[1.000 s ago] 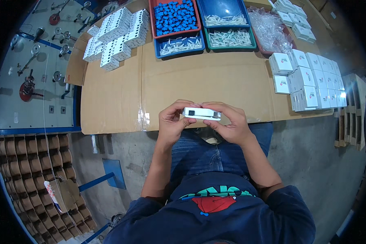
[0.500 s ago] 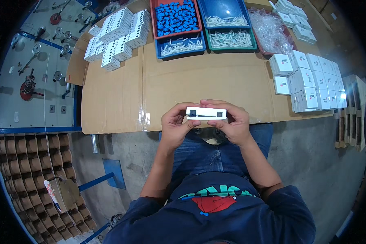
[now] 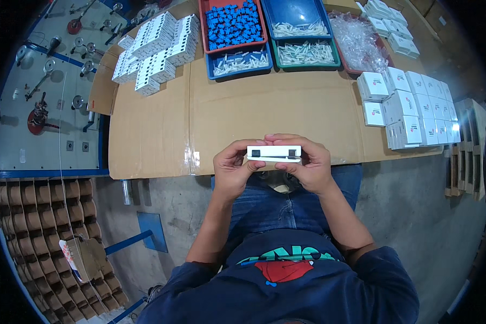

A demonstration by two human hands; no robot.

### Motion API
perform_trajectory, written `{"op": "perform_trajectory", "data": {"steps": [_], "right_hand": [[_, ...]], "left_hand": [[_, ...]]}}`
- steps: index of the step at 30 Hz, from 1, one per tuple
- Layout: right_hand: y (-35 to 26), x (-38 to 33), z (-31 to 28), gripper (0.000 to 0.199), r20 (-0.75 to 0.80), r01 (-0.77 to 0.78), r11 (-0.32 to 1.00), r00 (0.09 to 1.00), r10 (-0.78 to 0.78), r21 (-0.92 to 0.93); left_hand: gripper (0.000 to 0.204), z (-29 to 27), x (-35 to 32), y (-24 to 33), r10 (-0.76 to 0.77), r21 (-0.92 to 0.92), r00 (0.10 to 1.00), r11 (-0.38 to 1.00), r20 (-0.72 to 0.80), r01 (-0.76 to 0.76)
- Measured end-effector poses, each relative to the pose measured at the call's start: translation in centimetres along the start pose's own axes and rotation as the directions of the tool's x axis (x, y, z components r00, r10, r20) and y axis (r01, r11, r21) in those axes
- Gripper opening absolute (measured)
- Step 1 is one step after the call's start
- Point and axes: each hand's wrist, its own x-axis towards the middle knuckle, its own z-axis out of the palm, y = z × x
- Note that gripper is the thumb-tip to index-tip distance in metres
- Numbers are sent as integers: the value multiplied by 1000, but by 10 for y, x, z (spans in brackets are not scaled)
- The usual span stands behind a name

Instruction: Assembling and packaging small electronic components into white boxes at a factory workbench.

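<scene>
A white rectangular plastic casing (image 3: pixel 274 150) with two dark square openings along its edge is held just over the near edge of the cardboard. A narrow gap runs between its upper part and the lower lip. My left hand (image 3: pixel 237 164) grips its left end, thumb below and fingers over the far side. At the right end, my right hand (image 3: pixel 311 162) closes on it in the same way. The fingertips of both hands meet behind the casing. Its far side is hidden by the fingers.
Cardboard (image 3: pixel 275 108) covers the table. White blocks with dark holes (image 3: pixel 159 46) stand back left. Behind are a red tray of blue parts (image 3: pixel 235 24), trays of white pins (image 3: pixel 306 53) and a pile of clear plastic bags (image 3: pixel 360 40). Small white boxes (image 3: pixel 416 108) are stacked at right.
The casing has tipped a little and sits slightly lower in the view, showing its edge more squarely. Both hands keep nearly the same hold.
</scene>
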Motion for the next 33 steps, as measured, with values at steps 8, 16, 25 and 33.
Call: {"op": "perform_trajectory", "data": {"steps": [8,16,25,33], "right_hand": [[1,-1,-1,39,-12,1,1000,1000,-1,-5],[4,-1,-6,36,3,-16,1000,1000,16,-10],[3,1,-6,35,7,-22,1000,1000,22,0],[3,1,-2,36,19,-40,999,999,40,-30]], "left_hand": [[37,1,-1,-2,-24,-6,1000,1000,-6,24],[36,0,1,-3,-54,3,998,999,18,54],[35,2,0,-4,-44,-3,999,999,2,44],[32,-4,0,-8,-53,-37,999,998,-9,53]]}}
